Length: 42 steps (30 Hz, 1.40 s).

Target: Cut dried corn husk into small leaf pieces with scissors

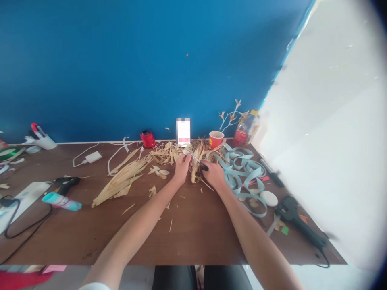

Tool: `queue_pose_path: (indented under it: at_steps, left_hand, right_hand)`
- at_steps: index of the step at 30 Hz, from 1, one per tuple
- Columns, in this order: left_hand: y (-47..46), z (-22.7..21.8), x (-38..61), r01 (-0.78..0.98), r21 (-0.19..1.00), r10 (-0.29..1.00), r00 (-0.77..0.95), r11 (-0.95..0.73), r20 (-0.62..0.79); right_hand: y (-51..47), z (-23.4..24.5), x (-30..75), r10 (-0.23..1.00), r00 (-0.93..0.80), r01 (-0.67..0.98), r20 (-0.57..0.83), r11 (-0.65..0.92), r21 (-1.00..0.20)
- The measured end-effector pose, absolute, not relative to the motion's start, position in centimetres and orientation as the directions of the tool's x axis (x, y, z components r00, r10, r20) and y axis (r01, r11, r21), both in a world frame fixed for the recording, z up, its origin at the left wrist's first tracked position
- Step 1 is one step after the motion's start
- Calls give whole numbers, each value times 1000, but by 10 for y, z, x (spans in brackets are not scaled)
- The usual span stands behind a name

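My right hand [215, 175] is closed around the black handles of a pair of scissors [203, 165], whose blades point up and left. Between the fingertips of my left hand [182, 166] is a small pale petal-shaped piece [186, 152], close to the scissor tips. Whether the blades touch it is too small to tell. Dried corn husks [198, 155] lie behind and between my hands, and a larger husk bundle [123, 181] is to the left. Several similar pale cut pieces [159, 171] rest left of my left hand.
A phone [183, 132] leans against the blue wall. Nearby are a red cup [216, 139] with a twig, a bottle [245, 128], tangled light-blue ribbon [238, 171] and a red roll [147, 139]. Glue guns lie right [299, 221] and left [65, 184], beside a power strip [22, 205].
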<state>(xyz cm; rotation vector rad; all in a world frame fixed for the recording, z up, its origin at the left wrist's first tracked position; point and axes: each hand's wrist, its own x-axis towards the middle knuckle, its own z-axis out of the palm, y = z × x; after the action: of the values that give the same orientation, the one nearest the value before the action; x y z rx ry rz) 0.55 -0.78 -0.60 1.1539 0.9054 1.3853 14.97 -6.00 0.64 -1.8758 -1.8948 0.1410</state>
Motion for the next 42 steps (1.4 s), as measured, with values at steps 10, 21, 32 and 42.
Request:
queue_pose_path:
  at_steps: [10, 21, 32, 42]
  left_hand:
    - [-10, -2, 5, -243, 960, 987, 53, -137, 154]
    - [-6, -7, 6, -264, 956, 986, 69, -132, 155]
    - [-7, -6, 4, -253, 955, 971, 140, -153, 193]
    - [-5, -7, 4, -226, 960, 972, 125, -166, 197]
  right_hand:
    - [-61, 8, 152, 964, 87, 907, 252, 28, -419]
    - [-61, 7, 148, 961, 106, 902, 256, 15, -431]
    - [-61, 6, 149, 961, 72, 901, 267, 52, -432]
    - [-62, 8, 149, 962, 37, 899, 270, 86, -429]
